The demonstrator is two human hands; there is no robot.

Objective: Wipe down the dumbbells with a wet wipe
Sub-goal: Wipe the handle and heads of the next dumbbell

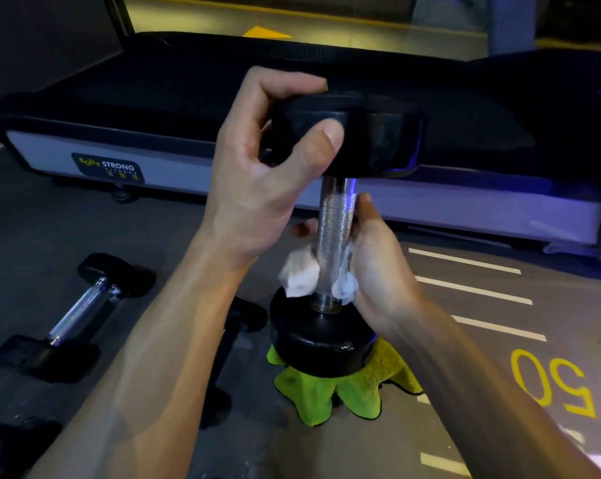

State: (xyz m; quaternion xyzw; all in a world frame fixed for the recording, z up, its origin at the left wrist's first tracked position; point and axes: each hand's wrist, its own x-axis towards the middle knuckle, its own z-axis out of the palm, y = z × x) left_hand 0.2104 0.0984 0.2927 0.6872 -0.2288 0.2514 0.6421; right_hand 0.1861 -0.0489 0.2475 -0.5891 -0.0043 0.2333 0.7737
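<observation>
Currently, far left we see a small dumbbell lying flat on the grey floor, another partly cut off at the bottom-left corner. Our left hand grips the top head of the upright dumbbell, thumb and fingers curled round its rim. Its lower head sits on a green microfibre cloth. Our right hand wraps the white wet wipe round the knurled chrome handle, low down near the bottom head, fingers closed on wipe and bar. Behind: treadmill base. Right: yellow "50" floor marking.
</observation>
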